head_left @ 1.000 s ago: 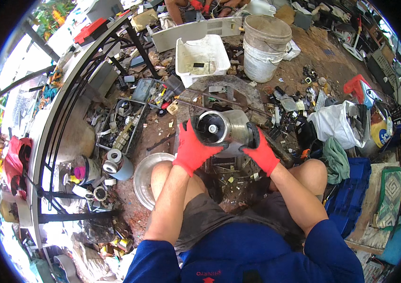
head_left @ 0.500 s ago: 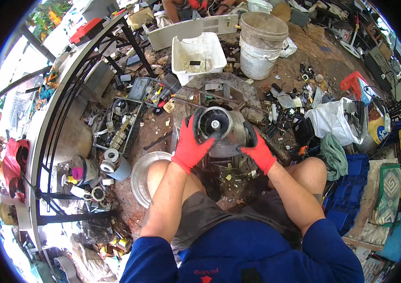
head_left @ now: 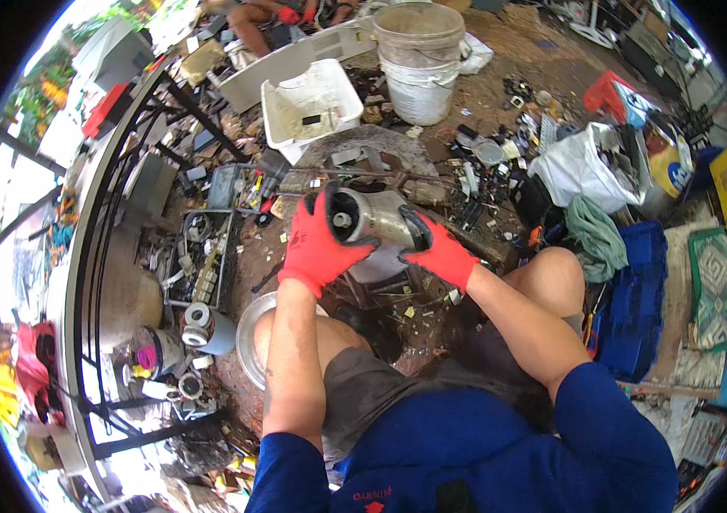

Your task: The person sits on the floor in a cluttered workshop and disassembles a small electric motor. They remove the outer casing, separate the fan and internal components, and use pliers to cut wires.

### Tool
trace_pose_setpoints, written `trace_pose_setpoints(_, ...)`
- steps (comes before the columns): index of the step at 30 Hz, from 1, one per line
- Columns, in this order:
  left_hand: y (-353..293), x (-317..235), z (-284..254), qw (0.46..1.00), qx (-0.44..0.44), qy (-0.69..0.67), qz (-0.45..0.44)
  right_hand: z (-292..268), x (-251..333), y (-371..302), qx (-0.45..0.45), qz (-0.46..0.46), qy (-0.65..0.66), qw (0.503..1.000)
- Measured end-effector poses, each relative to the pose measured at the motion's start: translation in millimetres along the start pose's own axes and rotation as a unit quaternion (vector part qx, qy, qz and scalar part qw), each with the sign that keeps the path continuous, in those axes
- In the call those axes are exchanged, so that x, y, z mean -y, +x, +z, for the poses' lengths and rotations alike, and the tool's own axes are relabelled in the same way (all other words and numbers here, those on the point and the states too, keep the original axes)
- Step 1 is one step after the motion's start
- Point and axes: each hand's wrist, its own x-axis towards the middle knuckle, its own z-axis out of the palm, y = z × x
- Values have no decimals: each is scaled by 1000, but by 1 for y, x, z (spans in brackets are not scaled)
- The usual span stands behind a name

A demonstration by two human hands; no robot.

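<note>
Your two gloved hands clasp the canister (head_left: 383, 217) from opposite ends, fingers curved wide around it: your left hand (head_left: 316, 245) at the open mouth, its thumb along the near side, and your right hand (head_left: 440, 249) cupped against the other end. You have it ahead of your knees, on the near side of the grey slab (head_left: 372, 144). Its long axis runs roughly left to right, with the mouth pointing to your left and partly up toward you.

Beyond the slab stand two nested buckets (head_left: 419, 90), the upper one greyer; the bottom inside is hidden from you. To their left, the white tub (head_left: 289, 128) has a broken-looking rim and a small dark piece (head_left: 311, 120) in it. On your right, the white bag (head_left: 576, 175) bulges with grey and dark scraps. On your left, the crate (head_left: 233, 256) holds jumbled pale and dark parts. The metal bowl (head_left: 246, 346) sits partly hidden by your left leg.

The canister's body is dull silvery metal, its inside is dark, and a pale round hub shows in the mouth.
</note>
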Motion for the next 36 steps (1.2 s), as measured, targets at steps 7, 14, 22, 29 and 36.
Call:
trace_pose_setpoints(7, 5, 15, 6, 997, -10, -73, 15, -34, 36, -12, -28, 50, -372, 926)
trace_pose_setpoints(14, 3, 79, 15, 930, -84, -356, -35, -49, -27, -12, 17, 199, -374, 906)
trace_pose_setpoints(22, -21, 86, -10, 835, -176, -450, -264, -19, -20, -16, -160, 187, -82, 966)
trace_pose_setpoints(29, -29, 55, 5, 682, -120, -665, -280, -56, 30, -9, -149, 97, 165, 970)
trace_pose_setpoints(36, -15, 93, 57, 879, -69, -449, -149, -46, 15, -20, -132, 117, 76, 981)
